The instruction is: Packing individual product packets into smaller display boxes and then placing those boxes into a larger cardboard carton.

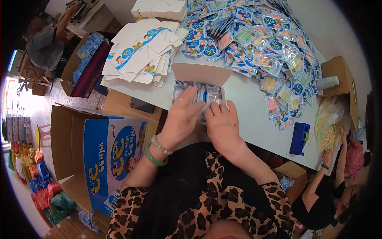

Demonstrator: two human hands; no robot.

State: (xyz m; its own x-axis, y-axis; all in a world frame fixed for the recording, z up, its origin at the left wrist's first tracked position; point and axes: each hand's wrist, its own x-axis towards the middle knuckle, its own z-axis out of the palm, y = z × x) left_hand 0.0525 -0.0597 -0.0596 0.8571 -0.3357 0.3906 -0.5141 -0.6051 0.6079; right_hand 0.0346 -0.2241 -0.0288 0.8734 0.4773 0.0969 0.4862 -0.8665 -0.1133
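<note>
Cardboard box [203, 72] on the desk [254, 119], lid up. Looks partly filled with packets [215, 92]; not yet closed. Left hand [183, 113] spread flat over them, fingers extended; right hand [223, 125] curled alongside, grip unclear. Left outside: heaped loose packets [270, 51], flat cartons [139, 51].

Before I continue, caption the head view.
Left hand and right hand on packets in an open box at a white table.

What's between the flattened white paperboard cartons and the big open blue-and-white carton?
Head view: white table edge, then brown cardboard bearing a dark, flat rectangular device.
</note>
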